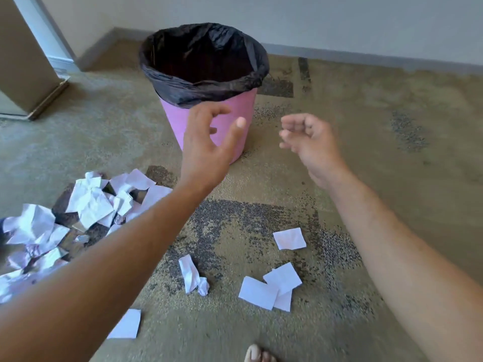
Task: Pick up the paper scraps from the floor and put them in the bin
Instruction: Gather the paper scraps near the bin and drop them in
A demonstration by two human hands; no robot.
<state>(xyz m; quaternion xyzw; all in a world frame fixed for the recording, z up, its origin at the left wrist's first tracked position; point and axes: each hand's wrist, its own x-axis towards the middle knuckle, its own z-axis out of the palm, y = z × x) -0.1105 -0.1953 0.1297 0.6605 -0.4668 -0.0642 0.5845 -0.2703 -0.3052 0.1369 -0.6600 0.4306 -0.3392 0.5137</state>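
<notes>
A pink bin (235, 108) lined with a black bag (183, 87) stands on the carpet ahead, its mouth open. My left hand (206, 145) hovers in front of the bin's wall, fingers spread, holding nothing. My right hand (308, 142) hangs to the right of the bin, fingers loosely curled and blurred, with nothing visible in it. A heap of crumpled white paper scraps (88, 202) lies at the left. Flat scraps lie nearer me: one scrap (289, 239), a pair of overlapping scraps (271, 287), a crumpled strip (192, 274) and a scrap under my left forearm (128, 325).
The patterned carpet runs to a grey skirting and pale wall (339, 22) behind the bin. A brown door or cabinet edge (28, 61) stands at the far left. Toes of a foot (257, 354) show at the bottom edge.
</notes>
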